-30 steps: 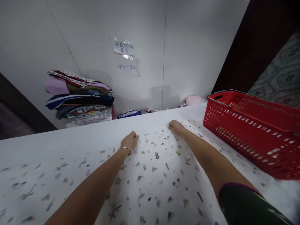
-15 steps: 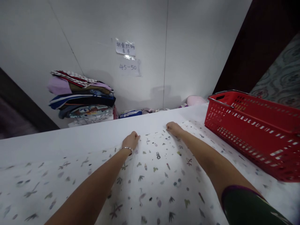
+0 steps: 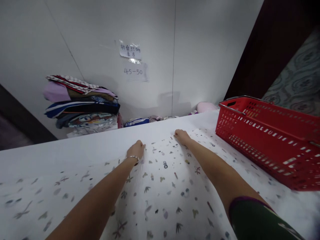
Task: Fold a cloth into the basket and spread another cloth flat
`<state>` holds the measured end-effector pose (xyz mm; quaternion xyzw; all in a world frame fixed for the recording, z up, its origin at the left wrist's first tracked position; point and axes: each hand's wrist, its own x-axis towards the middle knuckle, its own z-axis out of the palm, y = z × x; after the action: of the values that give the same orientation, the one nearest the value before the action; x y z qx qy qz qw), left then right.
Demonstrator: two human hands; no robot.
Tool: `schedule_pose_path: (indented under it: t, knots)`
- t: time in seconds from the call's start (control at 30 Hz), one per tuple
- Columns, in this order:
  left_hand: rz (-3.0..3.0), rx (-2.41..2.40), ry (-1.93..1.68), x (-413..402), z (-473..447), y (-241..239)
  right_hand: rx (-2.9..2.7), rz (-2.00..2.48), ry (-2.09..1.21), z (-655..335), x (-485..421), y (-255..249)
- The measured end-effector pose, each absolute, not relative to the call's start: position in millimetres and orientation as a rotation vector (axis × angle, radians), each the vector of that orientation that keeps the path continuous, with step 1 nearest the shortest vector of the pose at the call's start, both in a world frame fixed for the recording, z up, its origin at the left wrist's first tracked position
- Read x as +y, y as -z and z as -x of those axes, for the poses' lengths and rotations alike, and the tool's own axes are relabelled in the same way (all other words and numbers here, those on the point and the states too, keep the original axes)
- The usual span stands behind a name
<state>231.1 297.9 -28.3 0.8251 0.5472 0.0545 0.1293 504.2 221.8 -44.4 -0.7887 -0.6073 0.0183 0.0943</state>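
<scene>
A white tablecloth [image 3: 165, 186] printed with small coloured motifs lies spread over the white table [image 3: 82, 150]. Its far edge is pinched by my left hand [image 3: 136, 150], which wears a bracelet at the wrist. Farther right along that same edge, my right hand [image 3: 182, 136] has its fingers closed on the cloth too. Between the two hands the edge runs fairly straight, and the fabric falls in soft folds toward me. The fingertips of both hands are partly hidden.
At the right a red plastic basket [image 3: 265, 143] with metal handles rests on the cloth. A stack of folded fabrics [image 3: 82, 103] rises behind the table at the left. More cloth items [image 3: 137, 122] and a pink bundle [image 3: 206, 106] line the wall, which bears paper notes [image 3: 135, 71].
The view has turned slightly right, so everything sits a little farther left. Both hands keep their hold on the tablecloth's edge, with hardly any movement.
</scene>
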Motion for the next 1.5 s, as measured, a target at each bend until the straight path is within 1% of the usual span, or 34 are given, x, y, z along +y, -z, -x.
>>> schedule_pose_path:
  t: [0.2, 0.3, 0.4, 0.5, 0.57, 0.63, 0.7, 0.77, 0.9, 1.0, 1.1, 1.23, 1.37, 1.5]
  knots:
    - [-2.386, 1.649, -0.134, 296, -234, 26, -1.766, 2.34, 0.002, -498, 220, 48]
    - [-2.526, 1.595, -0.216, 287, -236, 26, -1.737, 2.328, 0.04, -493, 211, 50]
    - [-2.76, 1.297, -0.296, 262, -237, 30, -1.756, 2.304, 0.043, -492, 192, 51]
    - [-2.85, 0.952, -0.171, 234, -238, 39, -1.837, 2.299, 0.017, -500, 165, 53]
    - [-2.826, 0.9, -0.056, 222, -238, 47, -1.838, 2.373, -0.03, -510, 148, 52]
    - [-2.781, 0.948, 0.019, 219, -238, 54, -1.749, 2.501, -0.145, -520, 137, 49]
    - [-2.76, 0.984, 0.049, 221, -239, 57, -1.653, 2.58, -0.287, -528, 131, 45]
    - [-2.762, 0.98, 0.06, 226, -241, 55, -1.614, 2.569, -0.349, -530, 128, 40]
    - [-2.699, 1.012, 0.102, 226, -242, 39, -1.574, 2.501, -0.228, -525, 101, 34]
    - [-2.686, 1.021, 0.07, 204, -231, 32, -1.566, 2.533, -0.145, -531, 45, 38]
    - [-2.82, 0.806, 0.034, 170, -208, 40, -1.489, 2.652, -0.076, -548, -28, 46]
    - [-2.938, 0.609, -0.007, 141, -185, 58, -1.175, 2.854, -0.086, -573, -98, 51]
    - [-2.975, 0.631, -0.017, 139, -187, 56, -1.057, 2.896, -0.141, -576, -110, 45]
    - [-3.017, 0.615, -0.13, 127, -172, 46, -1.147, 2.873, 0.021, -556, -121, 43]
